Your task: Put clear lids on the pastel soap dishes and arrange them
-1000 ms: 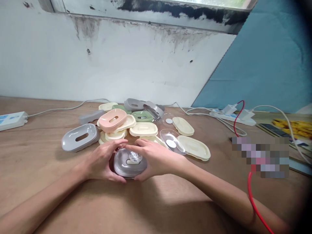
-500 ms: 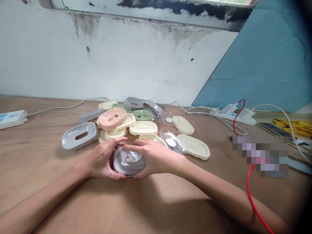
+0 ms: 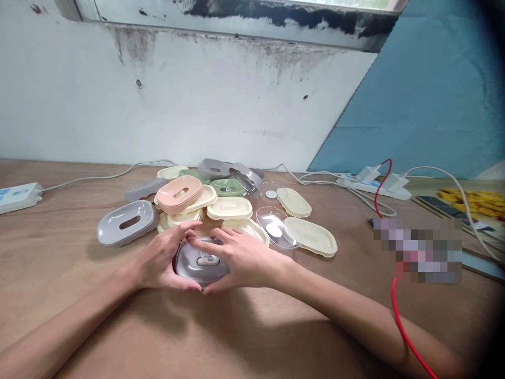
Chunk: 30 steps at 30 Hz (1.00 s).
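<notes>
Close to me on the table is a grey oval soap dish (image 3: 187,268) with a glossy top and a small slot. A small white patterned label (image 3: 209,258) shows at the slot. My left hand (image 3: 163,263) curves round the dish's left end, thumb along the near edge. My right hand (image 3: 244,258) grips the right end, its fingers over the far edge and its thumb at the near edge. Both hands are closed on the dish, and their fingertips nearly meet behind it. The underside of the dish is hidden.
Behind my hands lie a pink soap dish (image 3: 168,199), grey shells (image 3: 106,230), a green shell (image 3: 223,190), several cream trays (image 3: 323,241) and clear lids (image 3: 266,221). Power strips (image 3: 18,197) with cables stand at both sides. A red cable (image 3: 402,321) crosses my right forearm.
Both hands and the grey soap dish have shifted slightly left. The patterned label now appears smaller and lower against the dish's top. The hands keep their hold.
</notes>
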Motion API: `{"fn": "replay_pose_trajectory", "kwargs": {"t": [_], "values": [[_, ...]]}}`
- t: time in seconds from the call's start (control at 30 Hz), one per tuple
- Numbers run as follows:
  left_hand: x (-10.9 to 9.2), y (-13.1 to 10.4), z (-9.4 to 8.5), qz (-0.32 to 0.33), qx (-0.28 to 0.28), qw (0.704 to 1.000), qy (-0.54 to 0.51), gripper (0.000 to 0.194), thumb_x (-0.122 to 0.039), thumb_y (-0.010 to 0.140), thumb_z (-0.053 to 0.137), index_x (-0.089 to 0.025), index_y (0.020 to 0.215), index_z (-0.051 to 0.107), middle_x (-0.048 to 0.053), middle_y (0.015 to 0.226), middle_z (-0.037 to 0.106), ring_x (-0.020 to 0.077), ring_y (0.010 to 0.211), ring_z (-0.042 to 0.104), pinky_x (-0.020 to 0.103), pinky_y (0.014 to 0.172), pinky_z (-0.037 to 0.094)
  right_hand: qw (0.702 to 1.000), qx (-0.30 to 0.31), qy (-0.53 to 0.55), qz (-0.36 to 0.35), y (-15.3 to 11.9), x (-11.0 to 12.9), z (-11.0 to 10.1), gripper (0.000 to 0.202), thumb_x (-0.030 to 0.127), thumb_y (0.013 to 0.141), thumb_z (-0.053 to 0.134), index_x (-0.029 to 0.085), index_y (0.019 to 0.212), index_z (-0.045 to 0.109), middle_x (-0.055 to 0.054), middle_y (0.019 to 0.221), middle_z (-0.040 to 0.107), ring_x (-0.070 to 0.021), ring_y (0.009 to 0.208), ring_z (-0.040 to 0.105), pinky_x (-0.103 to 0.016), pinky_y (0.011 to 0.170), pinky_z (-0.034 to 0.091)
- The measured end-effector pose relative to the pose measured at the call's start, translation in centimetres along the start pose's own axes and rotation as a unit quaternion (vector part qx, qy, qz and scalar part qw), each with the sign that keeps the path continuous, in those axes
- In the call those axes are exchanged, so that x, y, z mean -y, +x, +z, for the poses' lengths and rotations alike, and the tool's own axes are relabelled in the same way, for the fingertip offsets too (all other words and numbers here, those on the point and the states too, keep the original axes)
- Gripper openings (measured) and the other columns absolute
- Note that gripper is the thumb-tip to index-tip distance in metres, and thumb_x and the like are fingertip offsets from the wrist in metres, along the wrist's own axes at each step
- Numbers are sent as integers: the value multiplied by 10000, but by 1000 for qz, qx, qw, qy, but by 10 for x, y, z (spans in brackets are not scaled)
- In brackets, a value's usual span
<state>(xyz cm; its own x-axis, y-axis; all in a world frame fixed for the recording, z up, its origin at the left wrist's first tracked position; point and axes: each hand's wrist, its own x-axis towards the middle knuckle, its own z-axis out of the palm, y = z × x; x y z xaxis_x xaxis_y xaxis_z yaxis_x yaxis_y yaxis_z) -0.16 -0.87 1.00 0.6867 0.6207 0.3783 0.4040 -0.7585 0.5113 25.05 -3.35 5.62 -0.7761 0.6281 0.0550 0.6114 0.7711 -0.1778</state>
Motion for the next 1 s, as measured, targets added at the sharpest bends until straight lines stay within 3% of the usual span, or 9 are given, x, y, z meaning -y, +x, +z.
{"fn": "replay_pose_trajectory", "kwargs": {"t": [0.2, 0.37, 0.5, 0.57, 0.67, 0.73, 0.87, 1.0], "values": [[2, -1, 0, 9, -21, 999, -49, 1173, -573, 600, 923, -271, 1525, 269, 143, 1291, 609, 300, 1135, 658, 419, 944, 597, 998, -36, 46, 7, 1, -1, 6, 931, 612, 864, 641, 109, 1571, 306, -178, 1254, 637, -320, 1083, 607, -433, 912, 473], [-1, 2, -2, -3, -15, 999, -50, 1150, -540, 576, 938, -265, 1493, 301, 127, 1214, 654, 288, 1075, 689, 394, 879, 622, 999, -42, 19, 9, 2, 3, 9, 908, 611, 794, 700, 86, 1480, 420, -186, 1249, 653, -330, 1058, 611, -459, 953, 440], [-6, 2, -4, 8, -18, 1000, -13, 1100, -503, 602, 926, -267, 1478, 304, 133, 1256, 639, 291, 1090, 691, 408, 904, 618, 998, -52, 5, 19, 1, 8, 15, 944, 629, 809, 662, 50, 1500, 384, -226, 1307, 609, -358, 1135, 576, -498, 974, 430], [-7, 2, -4, 12, -22, 1000, -9, 1092, -478, 610, 921, -270, 1483, 298, 141, 1305, 617, 293, 1111, 686, 418, 931, 611, 999, -52, 11, 6, 0, 8, 15, 1030, 614, 790, 691, 56, 1559, 293, -249, 1438, 520, -376, 1282, 502, -522, 1042, 399], [-9, 3, -4, 12, -22, 1000, -13, 1073, -438, 630, 905, -270, 1494, 291, 148, 1365, 588, 298, 1149, 673, 428, 970, 596, 999, -28, 24, -34, -3, 3, 6, 1206, 609, 744, 748, 66, 1620, 124, -275, 1643, 252, -400, 1514, 233, -577, 1184, 254], [-9, 4, -4, 11, -17, 1000, -10, 1066, -429, 641, 894, -267, 1497, 282, 147, 1345, 604, 306, 1149, 674, 435, 960, 596, 998, -1, 41, -42, -5, -2, -7, 1161, 666, 788, 698, 102, 1630, 132, -256, 1685, 156, -397, 1553, 141, -605, 1218, 178], [-8, 4, -4, 7, -9, 1000, 7, 1052, -421, 631, 885, -267, 1480, 284, 126, 1250, 643, 307, 1089, 691, 422, 893, 606, 997, -6, 57, 44, -10, -22, -38, 761, 713, 925, 517, 249, 1523, 444, -168, 1636, 344, -372, 1497, 309, -591, 1192, 262], [-7, 3, -3, 1, 3, 1000, 15, 1048, -429, 624, 872, -264, 1475, 285, 119, 1229, 642, 298, 1061, 692, 416, 886, 602, 987, -37, 2, 157, -18, -56, -58, 625, 661, 961, 494, 217, 1391, 589, -158, 1407, 584, -354, 1262, 558, -539, 1062, 418]]}}
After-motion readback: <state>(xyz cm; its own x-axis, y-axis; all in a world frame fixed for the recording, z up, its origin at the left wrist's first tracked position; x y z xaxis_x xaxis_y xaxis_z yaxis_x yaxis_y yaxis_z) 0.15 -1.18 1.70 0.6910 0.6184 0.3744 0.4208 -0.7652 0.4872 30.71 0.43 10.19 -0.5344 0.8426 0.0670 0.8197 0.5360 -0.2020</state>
